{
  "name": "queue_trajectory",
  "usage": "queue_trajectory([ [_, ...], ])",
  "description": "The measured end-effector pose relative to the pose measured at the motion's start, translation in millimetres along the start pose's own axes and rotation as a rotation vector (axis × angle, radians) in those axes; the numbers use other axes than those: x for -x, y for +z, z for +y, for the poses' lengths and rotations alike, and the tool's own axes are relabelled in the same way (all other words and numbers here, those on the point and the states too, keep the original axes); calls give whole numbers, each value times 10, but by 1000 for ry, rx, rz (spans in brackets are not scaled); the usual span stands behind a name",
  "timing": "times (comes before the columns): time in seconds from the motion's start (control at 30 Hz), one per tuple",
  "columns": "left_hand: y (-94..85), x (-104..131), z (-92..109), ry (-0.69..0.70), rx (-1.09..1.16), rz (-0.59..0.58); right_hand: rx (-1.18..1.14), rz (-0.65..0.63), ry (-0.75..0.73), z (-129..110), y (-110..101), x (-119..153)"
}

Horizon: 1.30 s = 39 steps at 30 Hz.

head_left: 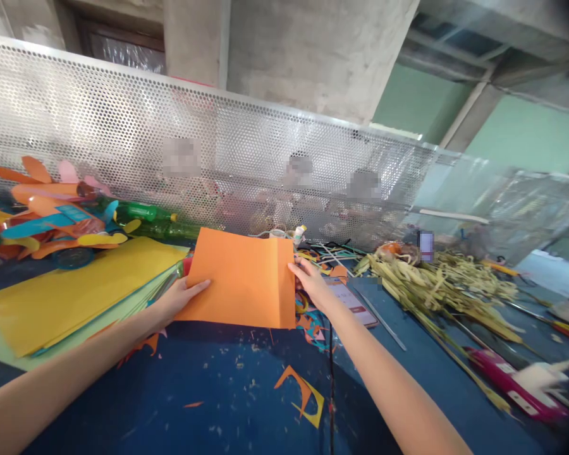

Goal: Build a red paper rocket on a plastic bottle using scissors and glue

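Note:
An orange sheet of paper (237, 278) is held up over the blue table, with a crease running down near its right edge. My left hand (183, 296) grips its lower left side, thumb in front and the other fingers behind it. At the right edge, my right hand (310, 278) pinches the sheet between thumb and fingers. Beneath and behind my right hand lie coloured paper scraps (313, 332) and a phone (353, 302). To the left of my left hand rests a stack of yellow and green paper (90, 284).
Paper-and-bottle flower crafts (57, 215) and green bottles (146, 218) stand at the left. Dried plant strips (436, 284) and a pink power strip (516, 385) lie at the right. A black cable (330, 385) crosses the table (208, 404). Behind is a perforated metal screen (265, 145).

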<state>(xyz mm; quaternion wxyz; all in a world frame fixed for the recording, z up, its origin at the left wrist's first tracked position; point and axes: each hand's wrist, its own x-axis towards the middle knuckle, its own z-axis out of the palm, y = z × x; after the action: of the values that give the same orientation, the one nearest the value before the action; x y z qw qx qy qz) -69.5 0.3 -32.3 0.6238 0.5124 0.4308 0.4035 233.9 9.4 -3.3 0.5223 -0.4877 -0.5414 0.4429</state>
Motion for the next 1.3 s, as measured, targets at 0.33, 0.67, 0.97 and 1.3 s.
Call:
queue_trajectory([
  [0.33, -28, -9, 4, -17, 16, -33, -4, -141, 48, 99, 27, -4],
  [0.67, -76, -43, -34, -13, 84, -10, 311, 151, -251, 307, 113, -24],
  [0.97, -123, -104, -90, 16, 321, 5, 480, 329, -418, 364, 236, 79],
  [1.3, -114, -39, -54, 40, 345, -89, 443, 420, -440, 385, 169, 73],
])
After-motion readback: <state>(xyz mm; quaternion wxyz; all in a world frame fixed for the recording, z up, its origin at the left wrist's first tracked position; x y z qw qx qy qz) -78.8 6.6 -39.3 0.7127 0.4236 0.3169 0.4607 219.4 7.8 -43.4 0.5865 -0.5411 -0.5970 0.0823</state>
